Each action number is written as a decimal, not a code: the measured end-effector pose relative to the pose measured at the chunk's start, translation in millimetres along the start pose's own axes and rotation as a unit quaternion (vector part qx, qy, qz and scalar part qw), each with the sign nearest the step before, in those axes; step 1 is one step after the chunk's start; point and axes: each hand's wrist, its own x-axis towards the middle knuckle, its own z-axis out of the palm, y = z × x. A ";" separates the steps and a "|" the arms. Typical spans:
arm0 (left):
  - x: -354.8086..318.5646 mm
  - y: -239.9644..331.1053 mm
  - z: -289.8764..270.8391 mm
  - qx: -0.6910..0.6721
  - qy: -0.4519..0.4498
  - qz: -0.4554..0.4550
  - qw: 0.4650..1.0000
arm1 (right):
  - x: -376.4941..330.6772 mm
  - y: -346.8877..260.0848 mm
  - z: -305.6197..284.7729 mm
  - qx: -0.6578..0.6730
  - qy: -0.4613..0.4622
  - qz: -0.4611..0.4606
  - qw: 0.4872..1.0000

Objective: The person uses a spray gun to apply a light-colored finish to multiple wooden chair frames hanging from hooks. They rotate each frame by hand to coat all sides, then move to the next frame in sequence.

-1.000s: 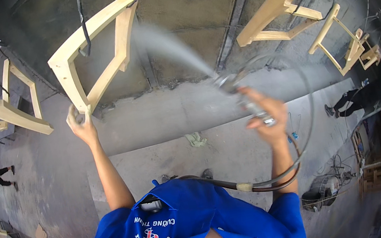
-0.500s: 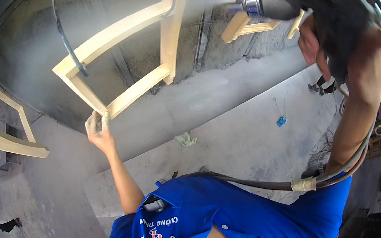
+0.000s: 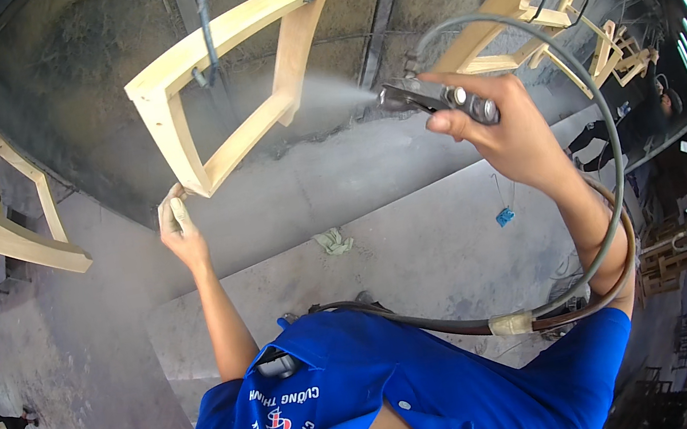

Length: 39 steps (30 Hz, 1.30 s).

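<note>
A pale wooden chair-part frame [image 3: 229, 30] hangs at upper centre from dark hooks. My left hand [image 3: 180, 222] is at its lowest front corner, fingertips curled against the wood. In my right hand [image 3: 500, 127] is a spray gun [image 3: 428, 98], gripped with the thumb and fingers around its body. Its nozzle points left, and a white mist fans from it toward the right-hand leg of the frame. From the gun a grey hose [image 3: 615, 144] loops around the outside of my right forearm. Most of the gun's handle is hidden by my hand.
More wooden frames hang at left [image 3: 24, 238] and upper right [image 3: 484, 21]. Behind the work stands a stained metal-panelled wall [image 3: 275, 64]. A crumpled cloth [image 3: 334, 241] and a small blue item [image 3: 505, 217] lie on the grey floor sheet. Another person [image 3: 638, 118] is at far right.
My right hand has brought the spray gun down and left, so its mist meets the lower part of the frame. The frame has turned slightly and shifted right at its near corner.
</note>
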 end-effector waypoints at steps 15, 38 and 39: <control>-56.1 38.0 56.1 -0.369 -0.127 -0.238 0.890 | -110.1 -62.4 0.7 -0.176 -0.089 -0.138 0.971; -102.1 -133.9 13.3 -0.245 -0.112 -0.474 0.838 | -65.3 -43.5 117.5 -0.104 -0.172 -0.103 0.974; -94.2 -149.7 -29.9 -0.212 0.011 -0.513 0.832 | -63.0 -40.3 122.4 -0.060 -0.169 -0.097 0.979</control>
